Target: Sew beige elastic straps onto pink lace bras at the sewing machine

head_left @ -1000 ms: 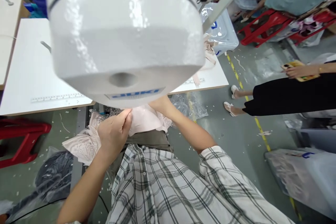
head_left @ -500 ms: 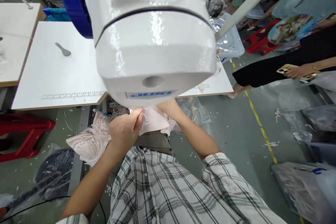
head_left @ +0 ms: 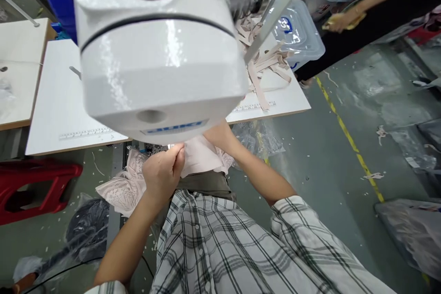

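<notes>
My left hand (head_left: 163, 167) is closed, thumb and fingers pinching the edge of a pale pink lace bra (head_left: 198, 158) just below the sewing machine head (head_left: 155, 78). One lace cup (head_left: 124, 188) of the bra hangs to the left of my wrist. My right hand (head_left: 217, 134) reaches to the fabric from the right. Its fingers are hidden behind the machine head, so their grip does not show. The needle area is hidden too.
Cut pink fabric strips (head_left: 263, 71) lie on the white sewing table (head_left: 51, 101), beside a clear plastic box (head_left: 298, 32). A red stool (head_left: 37, 183) stands at the left. On the right a person in black holds something yellowish near the yellow floor line (head_left: 344, 131).
My view has swung right, bringing the fabric strips into sight. Both hands stay at the bra with little visible movement. The person on the right has moved farther back.
</notes>
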`<act>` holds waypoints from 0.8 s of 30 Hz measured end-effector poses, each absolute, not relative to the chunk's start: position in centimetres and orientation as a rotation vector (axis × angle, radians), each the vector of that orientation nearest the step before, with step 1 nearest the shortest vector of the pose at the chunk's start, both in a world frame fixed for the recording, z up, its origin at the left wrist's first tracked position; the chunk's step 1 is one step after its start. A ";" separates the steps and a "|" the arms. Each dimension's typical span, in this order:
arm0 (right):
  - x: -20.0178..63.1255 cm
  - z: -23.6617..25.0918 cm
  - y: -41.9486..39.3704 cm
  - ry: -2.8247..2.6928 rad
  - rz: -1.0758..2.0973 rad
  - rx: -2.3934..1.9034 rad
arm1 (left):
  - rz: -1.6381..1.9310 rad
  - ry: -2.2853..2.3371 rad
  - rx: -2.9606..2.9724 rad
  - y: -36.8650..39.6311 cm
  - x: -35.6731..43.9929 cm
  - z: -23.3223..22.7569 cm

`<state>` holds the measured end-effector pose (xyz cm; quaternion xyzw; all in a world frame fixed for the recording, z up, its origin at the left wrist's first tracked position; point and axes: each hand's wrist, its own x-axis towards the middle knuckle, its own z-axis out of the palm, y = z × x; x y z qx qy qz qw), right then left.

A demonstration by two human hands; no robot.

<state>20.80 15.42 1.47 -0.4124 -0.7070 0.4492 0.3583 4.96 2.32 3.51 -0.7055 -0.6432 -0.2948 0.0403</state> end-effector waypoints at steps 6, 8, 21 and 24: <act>21.3 -0.6 12.0 -1.176 1.807 -0.939 | -0.953 -1.982 -2.286 1.9 4.2 4.1; 21.9 -1.5 10.1 -0.980 1.936 -0.910 | -0.921 -2.009 -2.373 1.3 3.8 4.2; 26.3 -0.6 1.5 -1.697 1.237 -0.494 | -0.836 -1.467 -2.586 -1.1 6.1 2.0; 26.1 -0.1 1.1 -1.718 1.078 -0.473 | -0.886 -1.422 -2.475 -1.2 5.8 2.2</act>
